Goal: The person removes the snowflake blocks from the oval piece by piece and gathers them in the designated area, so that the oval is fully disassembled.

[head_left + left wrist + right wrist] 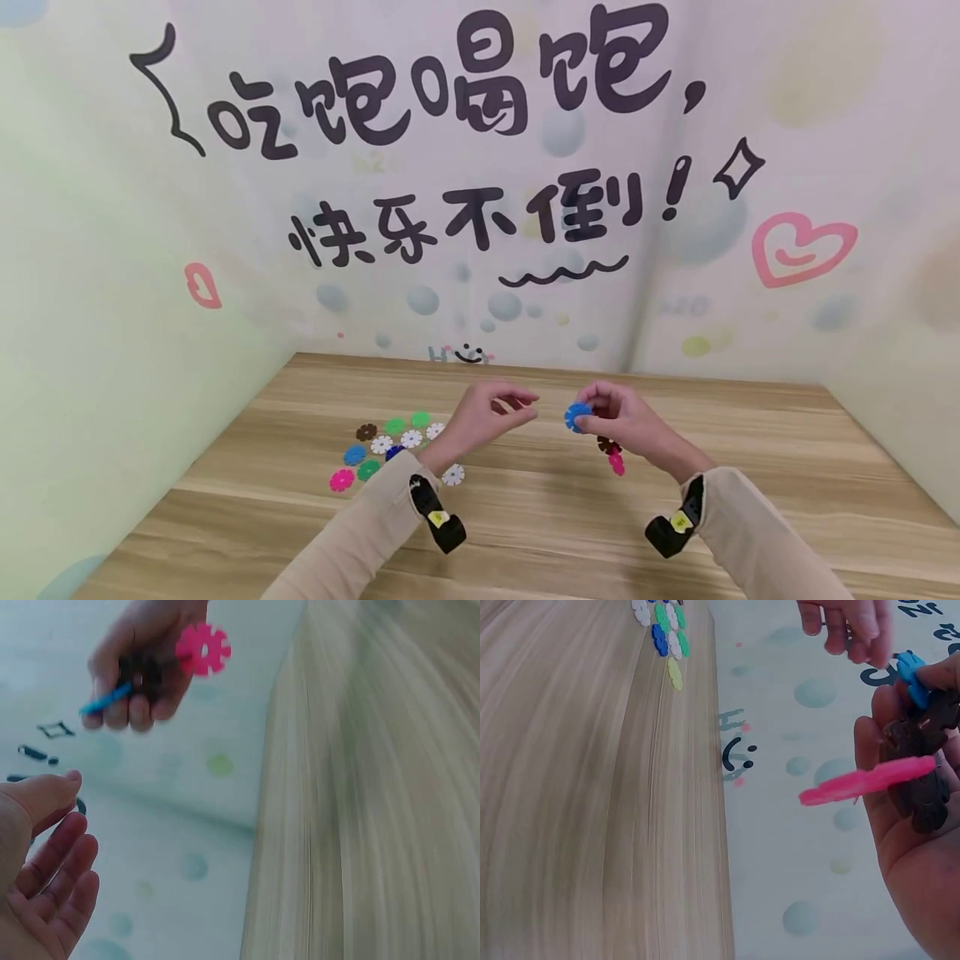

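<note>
My right hand (626, 421) is raised over the table and pinches a blue notched plastic disc (576, 417) between thumb and fingers. Joined to it are dark brown discs (909, 776) and a pink disc (203, 650), which sticks out from the palm side. The fingers partly cover the brown discs. To its left, my left hand (487, 414) hangs in the air, its fingers loosely bent with nothing between them. A small gap separates its fingertips from the blue disc.
Several loose notched discs lie on the wooden table (525, 533) left of centre, among them a pink disc (342, 481), a brown disc (366, 432) and a white disc (453, 475). The left forearm overlaps part of this group. A printed backdrop (472, 317) stands along the table's far edge.
</note>
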`<move>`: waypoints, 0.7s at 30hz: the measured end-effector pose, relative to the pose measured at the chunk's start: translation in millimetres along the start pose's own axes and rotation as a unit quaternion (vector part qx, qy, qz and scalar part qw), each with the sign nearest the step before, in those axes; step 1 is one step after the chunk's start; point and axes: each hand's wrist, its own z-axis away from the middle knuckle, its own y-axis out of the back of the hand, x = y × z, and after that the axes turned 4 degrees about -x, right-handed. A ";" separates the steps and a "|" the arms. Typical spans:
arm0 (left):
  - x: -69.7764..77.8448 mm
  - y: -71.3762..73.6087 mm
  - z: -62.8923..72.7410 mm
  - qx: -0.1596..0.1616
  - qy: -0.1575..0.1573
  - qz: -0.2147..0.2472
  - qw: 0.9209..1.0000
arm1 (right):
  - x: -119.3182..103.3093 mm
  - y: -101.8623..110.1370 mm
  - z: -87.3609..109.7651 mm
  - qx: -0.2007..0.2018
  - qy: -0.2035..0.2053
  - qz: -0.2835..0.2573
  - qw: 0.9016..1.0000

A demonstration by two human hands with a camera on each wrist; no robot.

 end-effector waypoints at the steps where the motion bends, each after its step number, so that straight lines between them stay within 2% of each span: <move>1: 2.8 -2.9 -0.2 -0.006 -0.002 0.008 1.000 | -0.2 -0.4 -0.3 0.001 0.000 0.001 1.000; 7: 16.9 -16.7 -0.3 -0.034 0.000 0.056 0.998 | -1.0 -2.2 -1.5 0.000 0.009 0.002 1.000; 13: 21.6 -26.6 -1.4 -0.037 0.018 0.100 0.994 | -1.0 -4.4 -2.1 -0.012 0.024 0.005 1.000; 17: 33.0 -26.9 1.4 -0.035 0.036 0.131 0.990 | -2.2 -5.7 -2.2 -0.025 0.041 0.007 0.999; 21: 46.9 -24.4 5.9 -0.026 0.039 0.140 0.989 | -4.0 -5.6 -1.5 -0.027 0.038 0.010 0.999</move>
